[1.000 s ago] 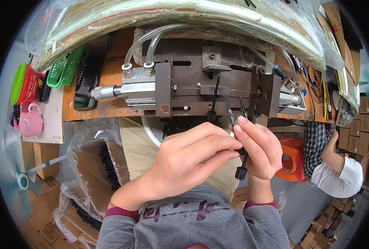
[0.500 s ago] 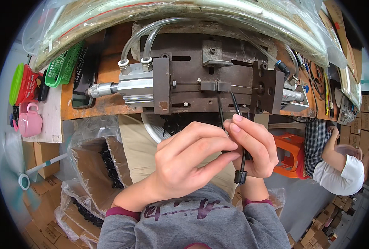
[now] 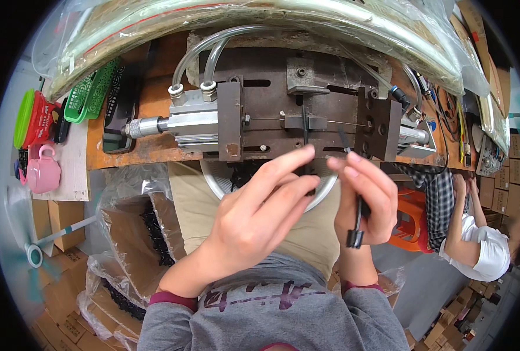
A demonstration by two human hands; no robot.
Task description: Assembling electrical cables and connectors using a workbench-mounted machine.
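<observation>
My left hand (image 3: 254, 205) pinches a thin black rod (image 3: 305, 131) near its lower end. The rod points away from me and crosses the small grey split block (image 3: 295, 123) in the middle of the brown metal fixture (image 3: 265, 104), its far end close to the bracket (image 3: 302, 82). In my right hand (image 3: 370, 199) is a second black rod (image 3: 344, 139), tilted, with a wider black cap (image 3: 355, 238) at its near end. The tip of that rod lies over the fixture's front right part. Fingers partly hide both rods.
Air cylinders (image 3: 195, 120) with clear hoses flank the fixture. A white basin (image 3: 212, 178) of black parts rests at my lap. Plastic-lined cartons (image 3: 134, 234) stand lower left. Green basket (image 3: 90, 93) and pink cup (image 3: 42, 171) sit left. Another person (image 3: 476, 240) works at right.
The left hand's rod has moved forward, across the split block toward the bracket. My right hand has shifted slightly right and down with its rod, parting from my left.
</observation>
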